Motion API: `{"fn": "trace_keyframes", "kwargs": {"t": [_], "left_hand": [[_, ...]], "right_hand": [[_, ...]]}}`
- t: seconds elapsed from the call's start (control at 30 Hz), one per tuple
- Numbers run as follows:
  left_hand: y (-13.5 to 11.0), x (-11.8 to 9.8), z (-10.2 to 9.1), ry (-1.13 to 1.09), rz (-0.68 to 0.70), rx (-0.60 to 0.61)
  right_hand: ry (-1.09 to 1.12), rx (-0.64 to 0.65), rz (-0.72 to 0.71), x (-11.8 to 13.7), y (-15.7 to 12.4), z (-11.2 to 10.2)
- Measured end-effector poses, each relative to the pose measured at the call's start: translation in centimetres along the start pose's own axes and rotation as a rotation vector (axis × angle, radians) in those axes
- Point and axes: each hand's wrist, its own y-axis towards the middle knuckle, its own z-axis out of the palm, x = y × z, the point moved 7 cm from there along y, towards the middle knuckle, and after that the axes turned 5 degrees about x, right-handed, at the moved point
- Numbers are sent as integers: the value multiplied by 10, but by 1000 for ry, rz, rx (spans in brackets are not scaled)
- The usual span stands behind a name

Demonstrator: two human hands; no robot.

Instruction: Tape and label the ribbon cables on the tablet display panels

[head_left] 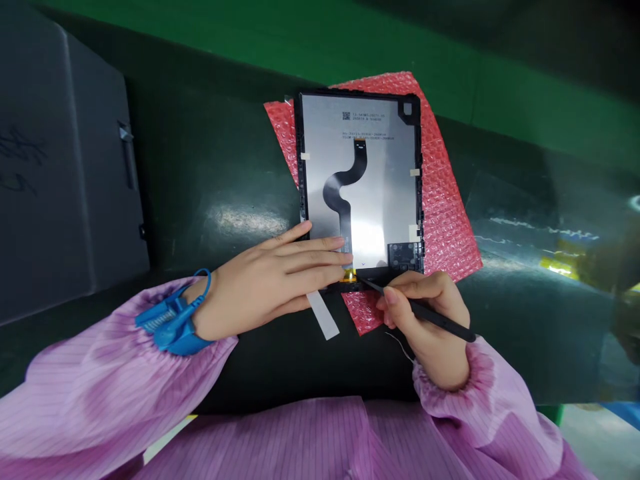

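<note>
Screen panel (385,200), centre of frame, lies on red bubble wrap (447,217); ribbon cable (334,192) runs along its back. Left hand (265,277), fingers extended, rests across its lower-left part; right hand (427,303) clamps black tweezers (443,321), tip by yellow tape (349,274). Judged: cable laid, taped end unfinished.

We work from one head-worn view. We look forward and steeply down, from above the wearer's torso (280,443), at near range onto the surface (240,173). We frame the display panel (387,193) slightly above and right of centre; the sleeves (110,380) enter from the lower corners.
</note>
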Motion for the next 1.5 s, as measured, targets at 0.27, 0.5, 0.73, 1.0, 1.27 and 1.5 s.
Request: {"fn": "trace_keyframes", "kwargs": {"t": [0.27,0.5,0.73,1.0,1.27,1.5], "left_hand": [[0,0,0,18,2,4],[1,0,2,88,-6,59],[9,-23,9,170,-37,-38],[19,-62,38,-340,84,-92],[12,-44,10,115,-6,-282],[9,-28,8,554,-154,-201]], "right_hand": [[-21,-5,6,0,0,-1],[-12,14,51,-3,-1,0],[-1,-126,-119,15,-5,-26],[-158,390,-491,68,0,11],[20,163,-259,84,42,-18],[23,284,38,35,122,18]]}}
